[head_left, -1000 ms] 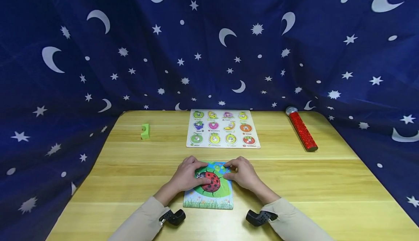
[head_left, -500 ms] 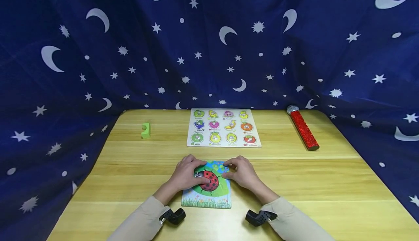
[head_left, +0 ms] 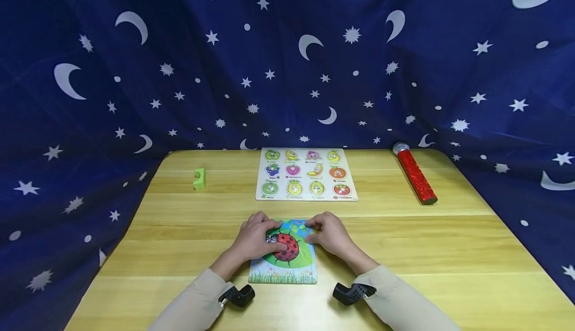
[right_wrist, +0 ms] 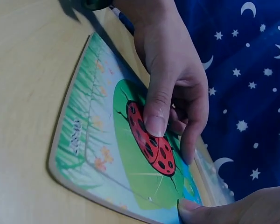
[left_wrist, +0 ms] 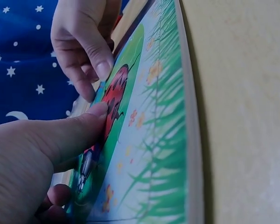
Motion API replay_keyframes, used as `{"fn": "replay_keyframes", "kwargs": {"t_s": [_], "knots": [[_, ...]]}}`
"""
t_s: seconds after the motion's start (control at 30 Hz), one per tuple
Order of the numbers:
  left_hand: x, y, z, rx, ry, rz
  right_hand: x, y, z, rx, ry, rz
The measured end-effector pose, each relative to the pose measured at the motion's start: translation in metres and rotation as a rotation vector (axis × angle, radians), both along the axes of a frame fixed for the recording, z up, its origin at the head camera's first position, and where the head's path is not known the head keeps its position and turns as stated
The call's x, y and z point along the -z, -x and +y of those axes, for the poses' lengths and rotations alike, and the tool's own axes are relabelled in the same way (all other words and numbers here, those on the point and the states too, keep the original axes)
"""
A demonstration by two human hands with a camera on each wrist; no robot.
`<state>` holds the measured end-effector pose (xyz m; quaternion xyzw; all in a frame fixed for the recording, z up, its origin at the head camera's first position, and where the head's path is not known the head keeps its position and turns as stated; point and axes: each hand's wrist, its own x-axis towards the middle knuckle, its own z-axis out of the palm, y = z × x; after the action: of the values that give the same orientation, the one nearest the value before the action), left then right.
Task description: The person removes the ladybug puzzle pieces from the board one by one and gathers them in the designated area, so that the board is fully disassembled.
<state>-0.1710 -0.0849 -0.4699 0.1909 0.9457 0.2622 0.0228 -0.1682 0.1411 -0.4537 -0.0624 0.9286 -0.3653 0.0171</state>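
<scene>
A square ladybug jigsaw puzzle [head_left: 287, 273], with a red spotted ladybug on a green leaf and grass along its near edge, lies on the table. My left hand [head_left: 253, 238] grips its upper left part, thumb on the ladybug and index finger reaching to the far edge. At the upper right corner my right hand [head_left: 331, 233] holds the puzzle between thumb and bent fingers. The left wrist view shows the left thumb [left_wrist: 95, 112] flat on the picture. The right thumb [right_wrist: 189, 207] touches the puzzle's border in the right wrist view. The hands cover parts of the far side.
Behind the puzzle lies a white fruit peg board [head_left: 305, 174]. A small green notched block [head_left: 200, 179] stands at the back left, and a red glittery toy microphone [head_left: 415, 175] lies at the back right. A dark blue star-and-moon curtain [head_left: 287, 56] hangs behind the wooden table [head_left: 179, 231].
The puzzle has shifted slightly to the left under both hands. The right forearm has moved a little to the left, and the hold of both hands looks much the same.
</scene>
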Motion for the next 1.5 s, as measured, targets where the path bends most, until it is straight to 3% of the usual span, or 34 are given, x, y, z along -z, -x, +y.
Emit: {"fn": "replay_keyframes", "kwargs": {"t_s": [0.43, 0.83, 1.5], "knots": [[-0.0047, 0.0, 0.002, 0.029, 0.033, -0.005, 0.001, 0.0043, 0.0001, 0.02, 0.061, -0.07], [-0.0078, -0.0013, 0.0021, 0.018, 0.036, -0.017, -0.0012, 0.0015, -0.0007, -0.025, 0.032, -0.001], [-0.0075, 0.0014, 0.0002, 0.004, 0.04, -0.035, -0.0043, 0.0022, -0.003, -0.047, 0.148, -0.095]]}}
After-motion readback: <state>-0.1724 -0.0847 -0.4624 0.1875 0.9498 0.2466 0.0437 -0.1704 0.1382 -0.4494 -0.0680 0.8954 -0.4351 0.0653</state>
